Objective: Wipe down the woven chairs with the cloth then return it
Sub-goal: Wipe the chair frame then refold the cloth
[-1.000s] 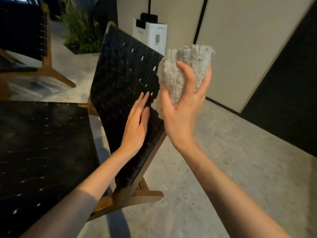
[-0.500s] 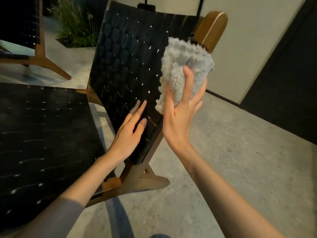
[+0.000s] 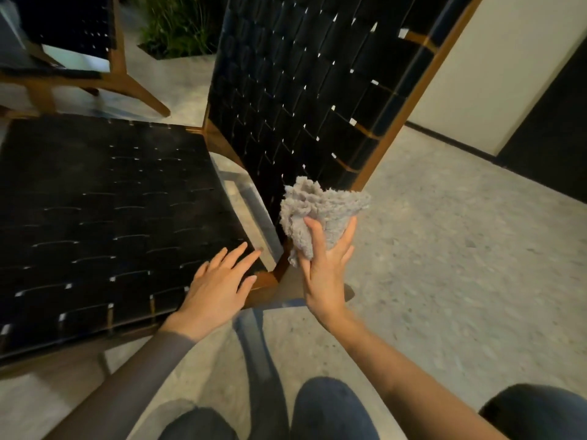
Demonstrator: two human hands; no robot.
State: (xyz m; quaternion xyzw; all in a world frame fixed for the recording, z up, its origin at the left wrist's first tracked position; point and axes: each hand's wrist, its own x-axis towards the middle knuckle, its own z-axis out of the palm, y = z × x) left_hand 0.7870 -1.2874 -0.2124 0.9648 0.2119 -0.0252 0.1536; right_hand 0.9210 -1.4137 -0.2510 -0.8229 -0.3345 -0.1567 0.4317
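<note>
Near the middle of the frame the right hand (image 3: 324, 268) gripped a bunched grey cloth (image 3: 320, 211), its fingers (image 3: 316, 239) curled round the lower folds with the palm turned away from the camera. The fluffy cloth stood above the hand, at the bottom end of the chair's backrest (image 3: 317, 90). Its upper folds overlapped the lowest black woven bands (whether it actually pressed on them could not be made out). The backrest rose tilted toward the upper right of the frame, edged by a wooden frame (image 3: 422, 90) on its right side. To the left, the left hand (image 3: 219, 287) lay flat on the near right corner of the woven seat (image 3: 104, 223), holding nothing. Its fingers (image 3: 236, 255) were straight and spread, the tips reaching toward the seat's wooden edge. A brown sleeve (image 3: 127, 385) covered that forearm, while the right forearm was bare. At the bottom of the frame the person's knees showed in blue jeans (image 3: 330, 408). A second woven chair (image 3: 73, 36) stood in the upper left of the frame, with a green plant (image 3: 181, 23) just to its right at the top edge. The speckled grey floor (image 3: 444, 265) filled the right side, meeting a pale wall (image 3: 495, 58) and a dark panel (image 3: 556, 122) in the upper right.
</note>
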